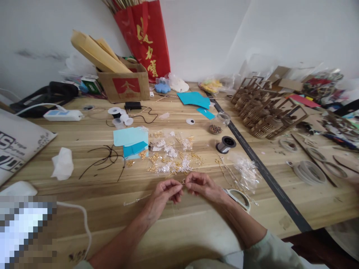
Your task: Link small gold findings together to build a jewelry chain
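Observation:
My left hand (166, 192) and my right hand (202, 185) meet over the front of the table, both with fingertips pinched. Between them shows a small gold-coloured jewelry piece (183, 182), too small to make out fully. A thin beaded-looking chain (136, 201) runs out on the table from behind my left wrist; where its other end goes is hidden. Just beyond my fingers lie heaps of small silver and gold jewelry findings (171, 166). White-handled scissors (239, 200) lie partly under my right forearm. Beside them are longer gold and silver chains (228, 173).
A wire spool (226, 144), a jar of beads (215, 128) and clear plastic bags (246, 172) stand to the right. Blue cards (130, 136) and black cords (105, 160) lie left. Wooden frames (269, 112), a carton (123, 84) and a red bag (143, 41) are farther back.

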Action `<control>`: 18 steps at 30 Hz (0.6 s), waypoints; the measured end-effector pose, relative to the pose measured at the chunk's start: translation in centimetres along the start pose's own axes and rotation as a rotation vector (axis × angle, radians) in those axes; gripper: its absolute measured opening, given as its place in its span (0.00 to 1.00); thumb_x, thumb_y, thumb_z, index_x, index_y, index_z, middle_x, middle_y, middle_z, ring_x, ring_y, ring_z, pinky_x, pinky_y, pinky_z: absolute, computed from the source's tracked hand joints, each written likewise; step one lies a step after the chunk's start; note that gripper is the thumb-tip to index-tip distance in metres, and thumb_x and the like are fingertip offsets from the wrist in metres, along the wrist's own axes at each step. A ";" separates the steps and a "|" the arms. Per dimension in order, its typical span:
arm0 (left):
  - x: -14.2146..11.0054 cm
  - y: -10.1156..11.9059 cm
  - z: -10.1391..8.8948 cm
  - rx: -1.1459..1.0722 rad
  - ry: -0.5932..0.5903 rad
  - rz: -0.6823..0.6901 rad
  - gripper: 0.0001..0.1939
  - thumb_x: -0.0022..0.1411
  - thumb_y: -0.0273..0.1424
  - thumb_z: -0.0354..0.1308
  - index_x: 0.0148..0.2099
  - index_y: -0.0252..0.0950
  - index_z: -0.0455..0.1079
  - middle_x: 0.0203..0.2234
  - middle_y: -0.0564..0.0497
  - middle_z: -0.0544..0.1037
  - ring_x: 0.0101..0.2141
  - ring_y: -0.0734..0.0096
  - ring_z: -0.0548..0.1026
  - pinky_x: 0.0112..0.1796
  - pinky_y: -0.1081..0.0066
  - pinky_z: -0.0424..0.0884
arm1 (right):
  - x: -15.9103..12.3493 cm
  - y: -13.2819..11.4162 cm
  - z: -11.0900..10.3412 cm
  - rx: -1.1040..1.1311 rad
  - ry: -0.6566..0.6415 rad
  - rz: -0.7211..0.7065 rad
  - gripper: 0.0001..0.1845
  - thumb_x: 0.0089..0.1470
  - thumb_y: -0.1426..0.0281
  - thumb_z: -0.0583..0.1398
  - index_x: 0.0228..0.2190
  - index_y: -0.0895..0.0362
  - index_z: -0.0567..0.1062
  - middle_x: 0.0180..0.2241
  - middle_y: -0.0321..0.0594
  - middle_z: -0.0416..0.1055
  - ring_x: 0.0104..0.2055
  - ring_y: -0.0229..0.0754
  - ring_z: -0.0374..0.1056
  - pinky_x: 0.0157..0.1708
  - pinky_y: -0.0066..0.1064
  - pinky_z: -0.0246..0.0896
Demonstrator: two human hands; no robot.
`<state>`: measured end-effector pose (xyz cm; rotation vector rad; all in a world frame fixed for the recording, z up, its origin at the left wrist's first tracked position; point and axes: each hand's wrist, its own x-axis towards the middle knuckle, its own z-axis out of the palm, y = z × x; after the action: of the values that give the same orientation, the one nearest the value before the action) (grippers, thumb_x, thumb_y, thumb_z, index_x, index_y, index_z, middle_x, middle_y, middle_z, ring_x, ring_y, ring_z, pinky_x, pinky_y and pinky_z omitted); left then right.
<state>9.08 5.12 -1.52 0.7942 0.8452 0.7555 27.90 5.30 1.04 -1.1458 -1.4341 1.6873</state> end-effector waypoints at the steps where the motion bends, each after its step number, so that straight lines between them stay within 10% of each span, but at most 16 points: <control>1: 0.0 0.0 0.0 -0.001 0.000 -0.001 0.14 0.50 0.37 0.66 0.31 0.31 0.72 0.22 0.52 0.76 0.19 0.79 0.70 0.23 0.77 0.65 | 0.0 0.0 0.0 -0.004 0.004 0.004 0.18 0.51 0.56 0.63 0.29 0.59 0.70 0.21 0.32 0.64 0.22 0.32 0.58 0.22 0.24 0.53; 18: -0.1 0.0 0.0 0.006 -0.053 0.000 0.12 0.52 0.37 0.65 0.32 0.32 0.72 0.23 0.52 0.76 0.21 0.79 0.70 0.24 0.76 0.66 | 0.0 0.2 0.1 0.000 -0.037 0.003 0.17 0.52 0.57 0.62 0.30 0.59 0.70 0.24 0.34 0.67 0.23 0.31 0.60 0.22 0.23 0.54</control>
<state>9.01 5.08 -1.50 0.8160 0.8003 0.7289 27.86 5.22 0.89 -1.1230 -1.4550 1.7192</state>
